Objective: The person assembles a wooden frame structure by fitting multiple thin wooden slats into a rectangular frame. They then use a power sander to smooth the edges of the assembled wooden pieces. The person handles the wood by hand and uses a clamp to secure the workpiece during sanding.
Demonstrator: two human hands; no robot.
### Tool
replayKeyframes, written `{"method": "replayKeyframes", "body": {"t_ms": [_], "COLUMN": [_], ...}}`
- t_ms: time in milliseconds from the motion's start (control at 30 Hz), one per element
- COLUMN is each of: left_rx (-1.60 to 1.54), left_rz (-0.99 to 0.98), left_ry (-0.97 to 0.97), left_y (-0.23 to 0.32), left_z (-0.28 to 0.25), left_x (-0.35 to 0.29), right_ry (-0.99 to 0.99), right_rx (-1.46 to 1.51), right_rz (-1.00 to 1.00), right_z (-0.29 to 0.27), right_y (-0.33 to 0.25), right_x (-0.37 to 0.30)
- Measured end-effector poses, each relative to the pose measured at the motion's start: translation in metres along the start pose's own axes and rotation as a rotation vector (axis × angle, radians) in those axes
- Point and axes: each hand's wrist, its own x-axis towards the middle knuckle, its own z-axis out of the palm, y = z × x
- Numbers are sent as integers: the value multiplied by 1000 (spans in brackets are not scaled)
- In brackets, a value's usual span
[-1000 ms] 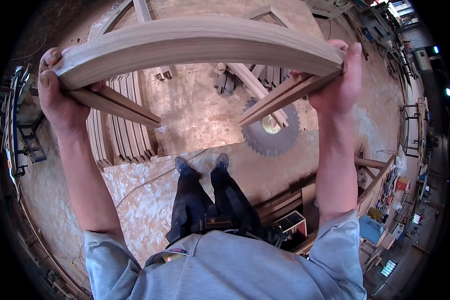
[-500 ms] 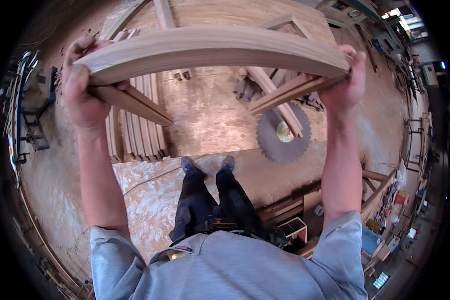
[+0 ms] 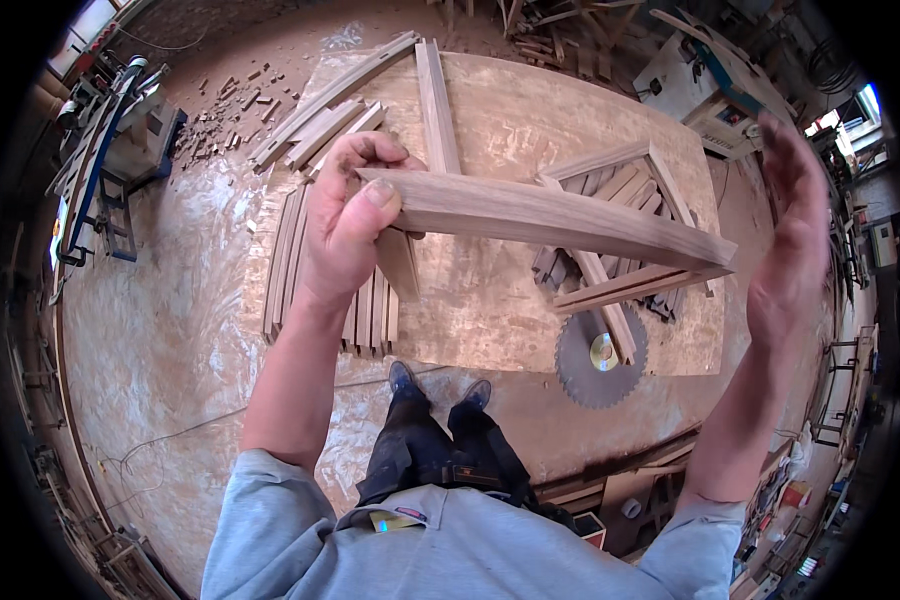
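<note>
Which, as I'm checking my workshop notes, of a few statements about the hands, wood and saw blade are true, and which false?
1. The left hand grips the wooden frame. True.
2. The right hand grips it too. False: the right hand is open, off the wood.
3. A wooden strip overlaps the saw blade in view. True.
4. The saw blade is left of the shoes. False: it is to their right.

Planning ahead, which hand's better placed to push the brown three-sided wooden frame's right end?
Probably the right hand: it's open beside that end, while the left hand holds the frame opposite.
</note>
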Motion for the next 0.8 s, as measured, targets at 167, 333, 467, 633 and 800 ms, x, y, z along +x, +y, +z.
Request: {"method": "replayKeyframes", "body": {"t_ms": [167, 333, 467, 633, 800], "left_rx": [-85, -53, -183, 24, 246], "left_rz": [17, 27, 48, -60, -70], "left_ry": [-52, -53, -12, -94, -168], "left_y": [2, 2, -7, -22, -24], "left_z": [6, 13, 4, -5, -13], "left_x": [5, 5, -7, -29, -29], "right_ry": [-704, -675, -735, -724, -761], "right_rx": [-385, -254, -298, -296, -310], "right_rz": [-428, -147, -135, -141, -121], "right_z": [55, 121, 122, 122, 123], "right_y": [-96, -84, -84, -87, -89], "right_x": [66, 21, 23, 26, 27]}}
